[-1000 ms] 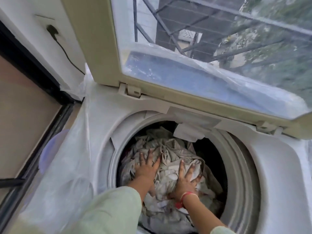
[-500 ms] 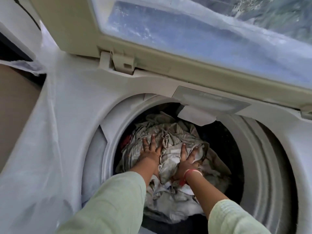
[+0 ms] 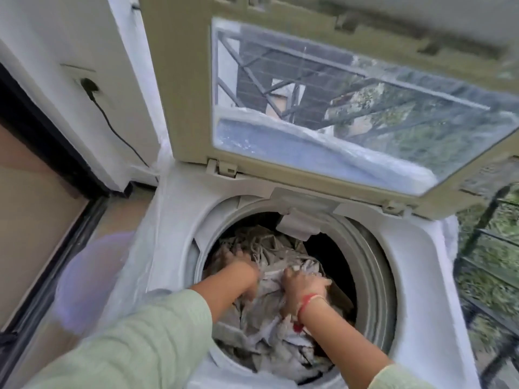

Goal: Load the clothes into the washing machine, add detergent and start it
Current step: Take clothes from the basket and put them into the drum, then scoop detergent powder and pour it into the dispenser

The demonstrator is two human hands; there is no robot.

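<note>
A white top-loading washing machine (image 3: 398, 256) stands with its beige, glass-windowed lid (image 3: 182, 108) raised upright at the back. Its round drum holds a heap of crumpled grey and white clothes (image 3: 269, 248). Both my hands are down inside the drum on the heap. My left hand (image 3: 238, 265) is blurred and presses into the clothes on the left side with its fingers spread. My right hand (image 3: 302, 284), a red thread at its wrist, has its fingers curled into a fold of cloth near the middle. The drum's far right part is dark and shows no clothes.
Clear plastic sheeting (image 3: 140, 262) drapes the machine's left side, with a pale purple tub (image 3: 92, 276) behind it. A black cord runs from a wall socket (image 3: 90, 85) down behind the machine. A dark door frame (image 3: 42, 141) is at left, a metal railing (image 3: 491, 248) at right.
My view has pulled back and up, so the whole lid shows again. My left hand pushed further left into the clothes, and my right hand's fingers went from spread flat to curled into the cloth.
</note>
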